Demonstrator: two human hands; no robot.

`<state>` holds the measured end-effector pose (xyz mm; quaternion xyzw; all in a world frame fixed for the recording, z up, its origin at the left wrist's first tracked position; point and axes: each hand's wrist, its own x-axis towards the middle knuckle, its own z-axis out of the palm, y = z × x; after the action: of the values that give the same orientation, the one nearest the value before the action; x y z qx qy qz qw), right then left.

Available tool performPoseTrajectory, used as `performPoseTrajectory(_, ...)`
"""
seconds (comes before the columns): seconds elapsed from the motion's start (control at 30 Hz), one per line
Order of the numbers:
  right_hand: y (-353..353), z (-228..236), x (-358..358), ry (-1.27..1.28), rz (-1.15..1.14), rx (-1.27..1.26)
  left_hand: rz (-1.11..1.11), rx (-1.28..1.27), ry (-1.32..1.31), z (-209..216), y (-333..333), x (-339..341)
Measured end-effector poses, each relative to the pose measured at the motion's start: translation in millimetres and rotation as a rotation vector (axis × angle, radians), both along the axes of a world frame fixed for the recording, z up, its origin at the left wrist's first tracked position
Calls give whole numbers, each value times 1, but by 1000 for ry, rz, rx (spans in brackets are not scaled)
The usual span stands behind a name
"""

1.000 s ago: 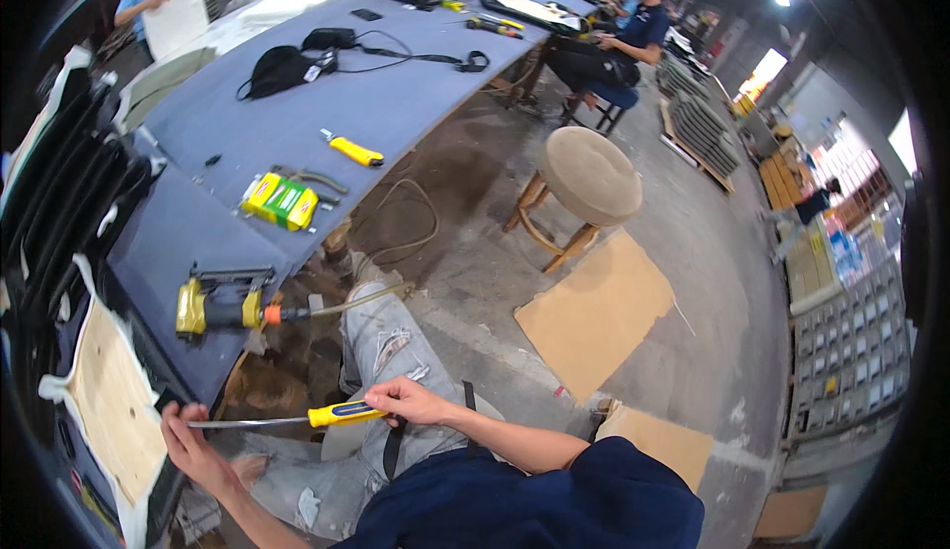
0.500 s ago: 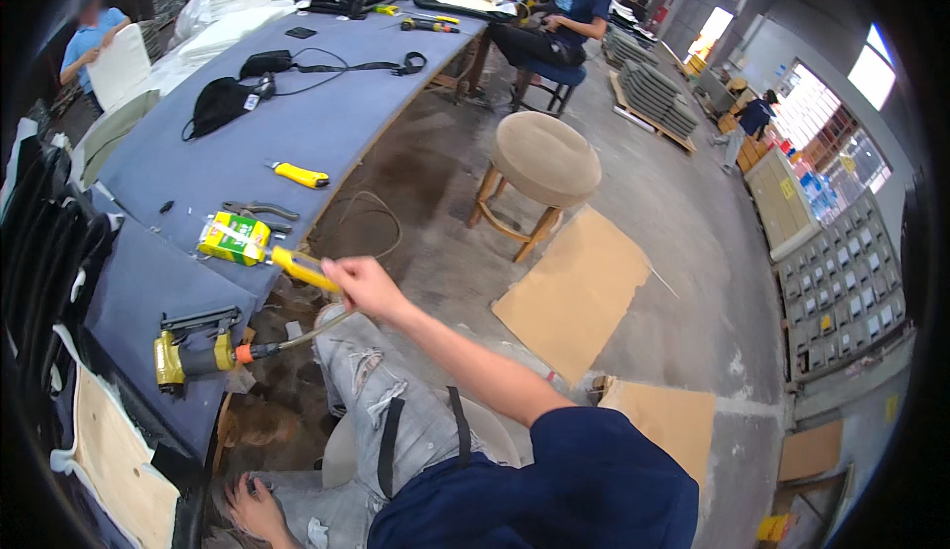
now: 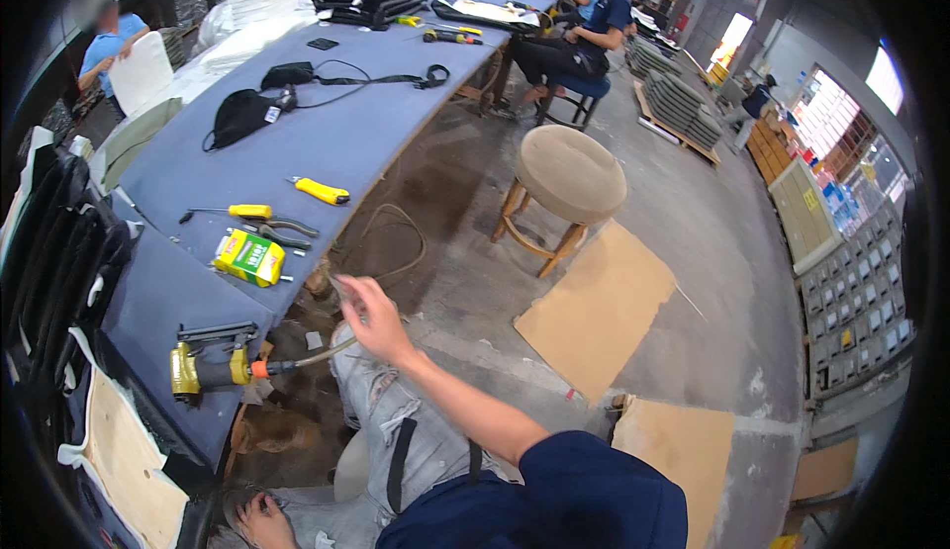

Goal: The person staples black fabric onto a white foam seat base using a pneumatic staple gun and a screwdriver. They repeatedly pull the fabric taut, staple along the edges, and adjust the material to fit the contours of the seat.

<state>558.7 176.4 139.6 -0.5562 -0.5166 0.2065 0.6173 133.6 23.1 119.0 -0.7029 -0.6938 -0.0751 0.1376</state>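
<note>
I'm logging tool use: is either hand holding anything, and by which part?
The right hand appears to hold nothing; whether the left hand holds anything cannot be told.

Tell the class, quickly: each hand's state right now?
Left hand: fingers bent; whether it holds anything cannot be told.
Right hand: open, fingers loosely bent, no tool visible in it.

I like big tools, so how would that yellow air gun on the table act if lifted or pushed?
The air gun is probably heavy for its size, as it looks thick and chunky. The attached hose may tug at it. It probably won't roll easily, since a long dark bar runs along one side.
</note>
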Motion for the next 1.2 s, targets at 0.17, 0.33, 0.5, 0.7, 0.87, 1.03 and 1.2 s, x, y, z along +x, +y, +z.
performPoseTrajectory(0.17, -107, -67, -19, -399, -64, -369, 167, -409, -61, -18, 36, 20)
performPoseTrajectory(0.33, -105, -55, -23, -467, 79, -448, -184, -772, -386, -87, 76, 21)
performPoseTrajectory(0.5, -102, -52, -25, -504, 116, -425, -319, -1167, -309, -72, 29, 110)
performPoseTrajectory(0.7, -114, -35, -52, -355, 244, -260, -514, -1312, -233, -46, -8, 92)
performPoseTrajectory(0.87, -91, -44, -72, -425, 276, -330, -399, -969, -768, -28, -23, 90)
performPoseTrajectory(1.03, -71, -75, -44, -478, 201, -288, -159, -829, -992, -48, -12, 76)
performPoseTrajectory(1.2, -90, -87, -24, -435, 161, -327, -416, -780, -895, -109, 5, 61)
